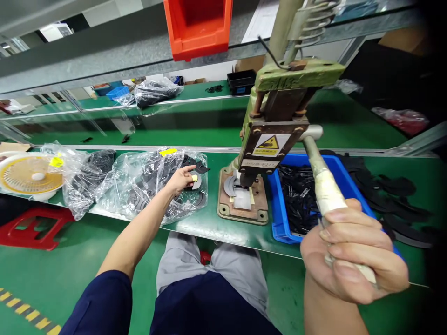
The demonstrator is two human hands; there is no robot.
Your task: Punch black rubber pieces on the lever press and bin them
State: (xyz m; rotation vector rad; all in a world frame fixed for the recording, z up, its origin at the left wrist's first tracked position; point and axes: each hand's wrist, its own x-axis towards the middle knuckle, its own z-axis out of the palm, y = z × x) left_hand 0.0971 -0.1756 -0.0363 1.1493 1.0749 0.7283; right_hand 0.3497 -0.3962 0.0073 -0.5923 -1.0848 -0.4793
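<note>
My right hand [356,251] is wrapped round the tape-covered lever handle [328,190] of a green hand press [272,125]. To the left, my left hand [179,180] is over an open clear plastic bag [122,179] of dark parts, with the thumb against a curved grey piece [198,183] and the index finger stretched out. Something yellow shows at the thumb tip. Another curved grey piece [229,186] lies on the press base [244,216], beside a pale plate [242,199] under the ram [247,179].
A blue bin [279,228] of small black parts stands right of the press. Dark curved pieces [384,190] are spread beyond it. Further left are another plastic bag [87,179] and a fan [31,174]. An orange bin [199,32] hangs overhead; a red stool [38,228] stands below.
</note>
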